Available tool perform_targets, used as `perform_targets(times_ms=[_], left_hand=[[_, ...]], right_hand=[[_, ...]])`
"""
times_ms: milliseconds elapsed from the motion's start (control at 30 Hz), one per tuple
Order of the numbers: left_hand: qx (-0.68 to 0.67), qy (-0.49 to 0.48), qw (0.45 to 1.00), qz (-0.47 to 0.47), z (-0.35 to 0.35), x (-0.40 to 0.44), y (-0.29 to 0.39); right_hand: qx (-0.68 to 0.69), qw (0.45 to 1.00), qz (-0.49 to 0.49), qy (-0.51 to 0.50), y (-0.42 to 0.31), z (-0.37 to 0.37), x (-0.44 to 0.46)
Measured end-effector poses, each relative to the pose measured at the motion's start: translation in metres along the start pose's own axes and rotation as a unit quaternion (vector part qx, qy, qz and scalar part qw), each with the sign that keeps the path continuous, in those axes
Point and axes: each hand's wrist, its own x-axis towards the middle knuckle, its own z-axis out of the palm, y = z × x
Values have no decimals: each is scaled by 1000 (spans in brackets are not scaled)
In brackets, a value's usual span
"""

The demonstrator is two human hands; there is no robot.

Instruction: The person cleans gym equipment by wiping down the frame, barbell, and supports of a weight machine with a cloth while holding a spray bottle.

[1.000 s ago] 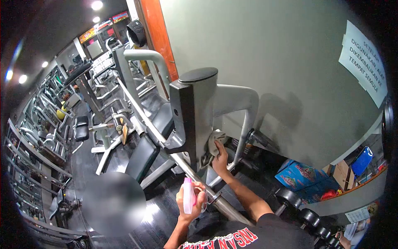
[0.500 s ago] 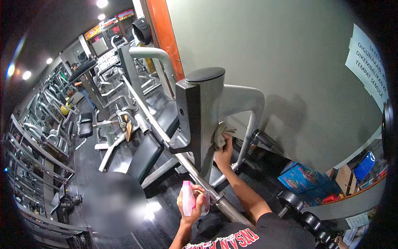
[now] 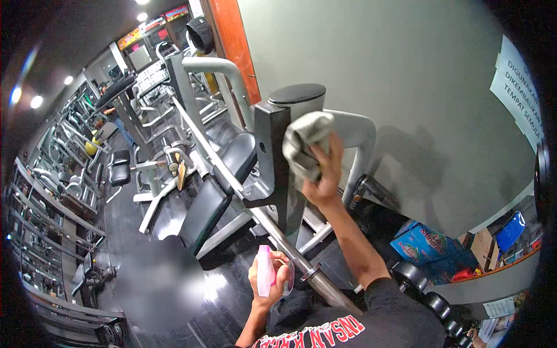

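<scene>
My right hand (image 3: pixel 326 174) holds a crumpled grey-beige cloth (image 3: pixel 306 139) against the upper part of a grey machine post (image 3: pixel 296 101) with a black oval cap. The cloth is slightly blurred. Low in the middle, my left hand (image 3: pixel 270 281) is wrapped round a spray bottle with a pink and white top (image 3: pixel 264 269). A metal bar (image 3: pixel 272 232) slants past the post, between my two hands.
Black padded seats (image 3: pixel 206 211) and other gym machines stand to the left. Dumbbells (image 3: pixel 411 275) and a blue carton (image 3: pixel 420 243) are at the lower right, by the grey wall (image 3: pixel 371 52). A person (image 3: pixel 116 119) stands far back.
The right hand and cloth have moved up the post from its lower side to near its cap. The left hand still holds the bottle. The view has shifted slightly.
</scene>
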Motion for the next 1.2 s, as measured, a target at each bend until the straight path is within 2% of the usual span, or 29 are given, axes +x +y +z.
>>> perform_targets(times_ms=[67,100,200,300,400,433,467,500,567,600,667,733,800,867,967,1000,1067,1100,1133,1200], left_hand=[[9,6,1000,4,-3,1,-3],[18,9,1000,7,-4,2,-5],[22,9,1000,11,-8,3,-4],[2,8,1000,-7,-10,5,2],[10,6,1000,10,-9,7,3],[9,7,1000,11,-10,8,5],[27,-22,999,23,-10,10,7],[46,-51,997,35,-11,10,10],[88,-89,992,17,-14,11,18],[130,-124,984,0,-15,12,22],[138,-112,984,6,-13,12,23],[159,-118,980,20,-13,11,16],[152,-123,980,-15,-9,10,16],[161,-99,982,-13,-2,10,14],[187,-94,978,-20,1,8,8],[188,-92,978,-20,2,7,9],[188,-93,978,-9,2,3,9],[188,-96,977,-13,1,1,8],[188,-95,977,-16,1,0,8],[171,-104,979,-37,2,-4,7]], right_hand=[[-11,998,-18,-52,-13,17,29],[-24,999,-4,-42,-13,26,21],[-33,994,-62,-82,13,29,-32],[4,989,10,-149,-5,15,-96],[5,981,-6,-193,9,-4,-165],[13,970,-28,-242,16,-14,-178],[20,956,-47,-290,17,-24,-184],[19,956,-46,-290,16,-33,-193],[100,948,91,-288,12,-45,-203],[101,948,88,-288,10,-52,-210],[183,883,362,-235,6,-68,-230],[141,890,351,-254,6,-87,-234],[96,894,342,-272,1,-96,-238],[147,879,388,-235,-2,-100,-249],[125,871,433,-193,-4,-97,-255],[127,871,433,-194,-3,-95,-255],[66,890,432,-132,-5,-83,-231],[45,912,392,-109,1,-75,-223],[45,911,394,-112,6,-68,-210],[46,972,213,-90,12,-54,-174]])
